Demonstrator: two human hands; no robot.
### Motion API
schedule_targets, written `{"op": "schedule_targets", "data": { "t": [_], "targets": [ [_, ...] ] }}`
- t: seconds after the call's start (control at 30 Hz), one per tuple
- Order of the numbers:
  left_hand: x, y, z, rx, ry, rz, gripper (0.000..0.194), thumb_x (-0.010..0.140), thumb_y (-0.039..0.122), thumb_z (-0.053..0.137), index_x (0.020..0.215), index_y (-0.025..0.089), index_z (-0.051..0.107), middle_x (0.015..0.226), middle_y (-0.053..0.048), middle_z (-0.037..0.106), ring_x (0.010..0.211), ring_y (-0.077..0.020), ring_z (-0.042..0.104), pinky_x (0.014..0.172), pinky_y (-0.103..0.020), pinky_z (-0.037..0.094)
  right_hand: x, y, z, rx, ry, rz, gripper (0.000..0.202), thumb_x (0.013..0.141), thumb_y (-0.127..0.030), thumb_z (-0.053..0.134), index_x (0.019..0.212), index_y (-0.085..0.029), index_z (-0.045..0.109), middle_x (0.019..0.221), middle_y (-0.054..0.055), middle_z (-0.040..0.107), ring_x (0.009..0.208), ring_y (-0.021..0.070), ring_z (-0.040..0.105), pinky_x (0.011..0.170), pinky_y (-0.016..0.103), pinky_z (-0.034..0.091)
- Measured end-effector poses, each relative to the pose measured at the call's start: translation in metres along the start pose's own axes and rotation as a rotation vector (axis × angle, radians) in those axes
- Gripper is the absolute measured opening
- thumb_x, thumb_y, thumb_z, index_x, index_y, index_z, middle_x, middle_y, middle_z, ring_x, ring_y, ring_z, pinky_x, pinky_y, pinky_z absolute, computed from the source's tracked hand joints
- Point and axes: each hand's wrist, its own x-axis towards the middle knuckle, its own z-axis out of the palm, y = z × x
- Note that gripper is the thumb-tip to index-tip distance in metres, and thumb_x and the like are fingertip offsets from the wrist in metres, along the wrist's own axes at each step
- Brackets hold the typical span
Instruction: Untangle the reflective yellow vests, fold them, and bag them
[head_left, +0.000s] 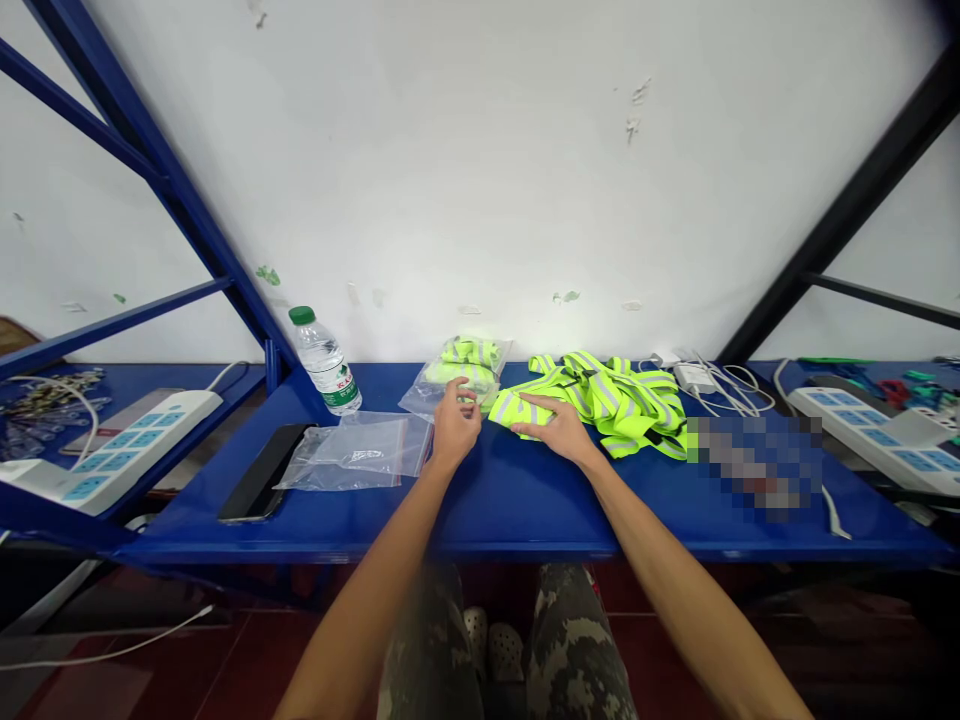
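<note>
My right hand (559, 428) grips a folded neon-yellow reflective strap (514, 408), its thumb and fingers spread along the near side of the fold. Just left of it my left hand (456, 425) is raised a little, fingers half curled and apart, with nothing visible in them. Behind the left hand lies a clear plastic bag (427, 398) with folded neon-yellow straps (469, 358) in or under it. A loose heap of the same yellow straps with silver stripes (607, 395) rests right of my right hand. Flat clear zip bags (352, 455) lie left of my left forearm.
On the blue table (525, 510) are a black phone (266, 475) and a water bottle (328, 365) at left, a white charger with cables (697, 378) and a blurred patch at right. Power strips (142, 440) flank the table. Blue frame posts and a white wall stand behind.
</note>
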Motion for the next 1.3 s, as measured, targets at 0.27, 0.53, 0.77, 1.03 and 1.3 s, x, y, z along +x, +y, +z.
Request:
{"op": "schedule_targets", "data": {
  "t": [0.27,0.53,0.77,1.03,1.3],
  "targets": [
    [-0.003,0.003,0.006,-0.310,-0.194,-0.236,0.055,0.059,0.006,0.072,0.108,0.016,0.050,0.085,0.000,0.063,0.059,-0.0079,0.062,0.059,-0.020,0.049,-0.004,-0.010,-0.013,0.084,-0.218,0.001,0.060,0.061,-0.044,0.084,0.114,-0.018,0.072,0.114,0.009,0.071,0.111,0.0279,0.063,0.101,0.040,0.046],
    [0.000,0.000,0.003,-0.330,-0.111,-0.235,0.054,0.061,0.011,0.075,0.109,0.015,0.050,0.085,-0.001,0.064,0.062,-0.0068,0.061,0.064,-0.020,0.051,-0.005,-0.003,-0.008,-0.011,-0.227,0.015,0.062,0.060,-0.042,0.085,0.115,-0.018,0.072,0.116,0.010,0.070,0.109,0.0283,0.064,0.100,0.040,0.046],
    [-0.006,0.007,0.004,-0.057,-0.141,0.045,0.042,0.071,0.010,0.063,0.111,0.017,0.053,0.089,-0.002,0.062,0.065,-0.0078,0.062,0.065,-0.021,0.054,-0.006,0.005,0.003,-0.106,-0.140,-0.068,0.057,0.063,-0.045,0.083,0.114,-0.020,0.072,0.117,0.010,0.070,0.108,0.0281,0.065,0.099,0.041,0.047],
    [-0.016,0.017,0.015,0.166,-0.172,0.316,0.042,0.076,0.005,0.053,0.116,0.018,0.054,0.096,-0.003,0.061,0.073,-0.0100,0.062,0.074,-0.024,0.056,-0.005,0.006,0.014,-0.240,-0.060,-0.172,0.049,0.073,-0.044,0.076,0.115,-0.018,0.070,0.115,0.013,0.069,0.107,0.0275,0.065,0.096,0.041,0.049],
    [-0.016,0.013,0.018,0.136,-0.111,0.279,0.052,0.079,0.007,0.053,0.129,0.018,0.045,0.092,-0.001,0.061,0.074,-0.0097,0.062,0.076,-0.024,0.055,-0.008,0.004,0.018,-0.170,-0.183,-0.273,0.055,0.070,-0.030,0.077,0.122,-0.021,0.065,0.112,0.009,0.063,0.104,0.0231,0.062,0.095,0.038,0.048]
  ]
}}
